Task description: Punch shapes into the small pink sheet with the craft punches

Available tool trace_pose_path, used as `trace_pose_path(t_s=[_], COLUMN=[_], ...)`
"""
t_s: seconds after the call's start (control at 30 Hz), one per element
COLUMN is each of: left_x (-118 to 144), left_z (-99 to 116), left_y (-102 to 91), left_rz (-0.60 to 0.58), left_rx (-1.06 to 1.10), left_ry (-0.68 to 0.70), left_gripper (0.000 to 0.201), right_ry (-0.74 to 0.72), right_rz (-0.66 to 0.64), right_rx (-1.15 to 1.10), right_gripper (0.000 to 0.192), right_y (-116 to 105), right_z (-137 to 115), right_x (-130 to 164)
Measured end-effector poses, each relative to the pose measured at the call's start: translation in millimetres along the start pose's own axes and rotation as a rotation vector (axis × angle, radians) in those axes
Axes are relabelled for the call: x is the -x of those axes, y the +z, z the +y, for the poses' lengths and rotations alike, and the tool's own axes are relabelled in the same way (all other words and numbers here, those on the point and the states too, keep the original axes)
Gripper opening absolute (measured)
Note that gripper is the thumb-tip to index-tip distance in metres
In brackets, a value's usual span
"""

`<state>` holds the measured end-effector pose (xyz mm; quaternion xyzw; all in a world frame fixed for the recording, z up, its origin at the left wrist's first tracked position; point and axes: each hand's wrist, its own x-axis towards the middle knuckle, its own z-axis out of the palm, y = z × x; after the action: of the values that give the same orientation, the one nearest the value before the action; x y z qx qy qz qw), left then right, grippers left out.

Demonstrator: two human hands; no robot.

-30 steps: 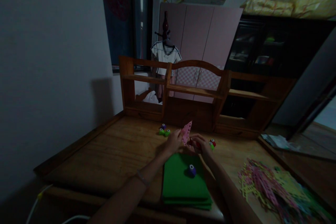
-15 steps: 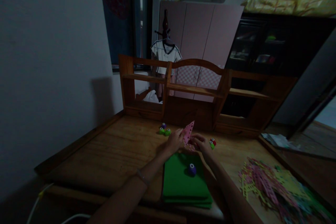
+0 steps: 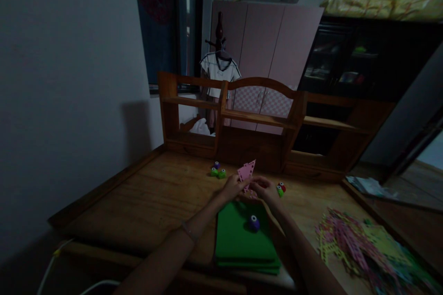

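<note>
Wooden desk [image 3: 145,203] with a shelf unit [image 3: 263,120] at its rear. On it lay a green sheet stack [image 3: 242,244] topped by a purple punch [image 3: 254,223], three punches [image 3: 217,171] near the shelf, two punches [image 3: 280,188] at centre-right, and paper scraps [image 3: 360,249] at right.

Dim, underexposed room; soft detail, wide-angle bending at edges.
</note>
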<state>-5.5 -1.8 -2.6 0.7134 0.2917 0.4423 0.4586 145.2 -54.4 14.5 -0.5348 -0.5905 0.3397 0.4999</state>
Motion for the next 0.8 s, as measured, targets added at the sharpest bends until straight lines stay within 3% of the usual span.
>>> trace_pose_path(t_s=[0.37,0.53,0.7,0.8], left_x=[8,4,4,6], left_z=[9,9,12,11], left_y=[1.2,-0.1,-2.3,-1.7], left_rz=[0.098,0.18,0.186,0.17], left_rx=[-0.506,-0.451,-0.203,-0.216], left_ry=[0.168,0.074,0.003,-0.037], left_gripper=[0.037,0.043,0.048,0.05], right_ry=[-0.148,-0.108,-0.099,-0.129], right_rz=[0.014,0.072,0.116,0.152], right_rx=[0.168,0.17,0.172,0.184], right_gripper=[0.024,0.018,0.038,0.037], right_y=[2,1,-3,-3], right_z=[18,14,9,7], right_x=[-7,-5,-3,-1])
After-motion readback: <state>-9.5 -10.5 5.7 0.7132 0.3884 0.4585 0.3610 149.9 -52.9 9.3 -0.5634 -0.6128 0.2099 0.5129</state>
